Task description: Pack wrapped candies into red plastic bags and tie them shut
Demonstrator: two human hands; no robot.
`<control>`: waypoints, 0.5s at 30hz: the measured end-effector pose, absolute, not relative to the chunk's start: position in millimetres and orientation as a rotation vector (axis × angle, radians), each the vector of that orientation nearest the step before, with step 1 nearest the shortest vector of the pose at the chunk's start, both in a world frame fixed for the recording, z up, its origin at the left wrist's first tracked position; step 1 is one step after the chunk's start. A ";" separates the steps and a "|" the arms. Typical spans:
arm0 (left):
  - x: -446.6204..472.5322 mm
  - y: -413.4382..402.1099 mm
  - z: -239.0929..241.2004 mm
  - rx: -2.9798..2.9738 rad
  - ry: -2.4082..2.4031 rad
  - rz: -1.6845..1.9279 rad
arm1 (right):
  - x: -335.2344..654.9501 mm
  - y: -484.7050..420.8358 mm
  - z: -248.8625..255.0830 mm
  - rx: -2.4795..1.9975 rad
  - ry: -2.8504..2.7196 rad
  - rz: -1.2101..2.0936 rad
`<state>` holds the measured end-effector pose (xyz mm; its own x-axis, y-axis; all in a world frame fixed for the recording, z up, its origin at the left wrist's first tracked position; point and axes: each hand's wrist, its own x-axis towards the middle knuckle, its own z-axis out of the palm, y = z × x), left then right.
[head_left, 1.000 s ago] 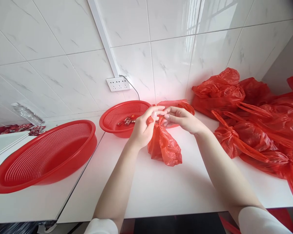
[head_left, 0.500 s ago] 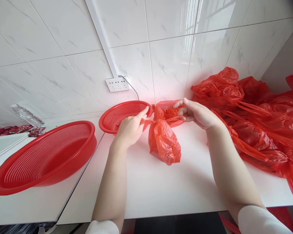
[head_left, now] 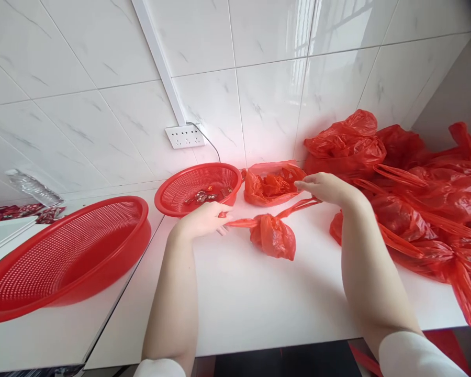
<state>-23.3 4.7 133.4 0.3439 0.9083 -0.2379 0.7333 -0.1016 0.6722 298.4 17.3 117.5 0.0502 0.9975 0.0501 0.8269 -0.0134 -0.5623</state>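
Tautly, the left hand (head_left: 202, 219) and right hand (head_left: 325, 187) each pinch one handle of a small red bag (head_left: 275, 238), its bundle between them and slightly nearer the person. Past the left hand stands a red basket (head_left: 175, 195); past the gap, an open bag (head_left: 253, 192); rightward, heaped red bags (head_left: 410, 212).

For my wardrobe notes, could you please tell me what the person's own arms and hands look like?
The left hand and right hand are bare, without gloves. The forearms are bare too, with no watch or bracelet visible. Plain white sleeves end near the elbows.
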 end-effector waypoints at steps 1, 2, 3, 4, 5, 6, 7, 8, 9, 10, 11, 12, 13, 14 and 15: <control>-22.3 4.8 132.7 1.911 1.480 0.296 | 293.1 17.1 117.4 -1.959 -1.860 0.431; -21.7 4.9 132.0 1.941 1.520 0.291 | 287.1 16.9 116.9 -1.998 -1.885 0.347; -21.5 4.9 131.6 1.969 1.551 0.291 | 280.2 16.5 115.6 -1.998 -1.913 0.290; -21.8 4.8 131.5 1.993 1.573 0.294 | 272.5 15.7 113.5 -1.960 -1.956 0.288; -22.4 4.4 131.9 2.015 1.588 0.298 | 263.8 14.4 110.2 -1.888 -2.014 0.340; -23.2 3.8 132.8 2.037 1.601 0.300 | 254.5 12.7 105.7 -1.804 -2.072 0.431; -24.0 3.0 134.0 2.056 1.616 0.296 | 244.6 10.6 99.9 -1.715 -2.128 0.548; -24.8 2.1 135.6 2.077 1.636 0.287 | 234.8 8.3 93.0 -1.634 -2.169 0.620; -25.5 1.3 137.2 2.100 1.655 0.271 | 225.6 6.1 85.3 -1.606 -2.196 0.647; -26.0 0.6 138.8 2.126 1.670 0.253 | 217.6 3.9 77.4 -1.579 -2.231 0.650; -26.3 0.2 140.2 2.151 1.677 0.233 | 211.6 1.9 69.8 -1.527 -2.308 0.597; -26.4 0.0 141.4 2.169 1.681 0.215 | 207.9 0.0 63.4 -1.499 -2.387 0.537; -26.4 0.1 142.3 2.179 1.682 0.197 | 207.0 -1.8 58.8 -1.491 -2.450 0.479; -26.3 0.3 143.1 2.182 1.682 0.182 | 209.1 -3.8 56.4 -1.503 -2.490 0.432; -26.1 0.6 143.6 2.180 1.682 0.172 | 214.1 -5.9 56.7 -1.535 -2.491 0.411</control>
<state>-26.1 0.6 143.6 0.2758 0.9520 -0.1328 0.9053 -0.2109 0.3686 214.1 -5.9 56.7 -0.4478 0.8940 0.0133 0.8424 0.4268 -0.3290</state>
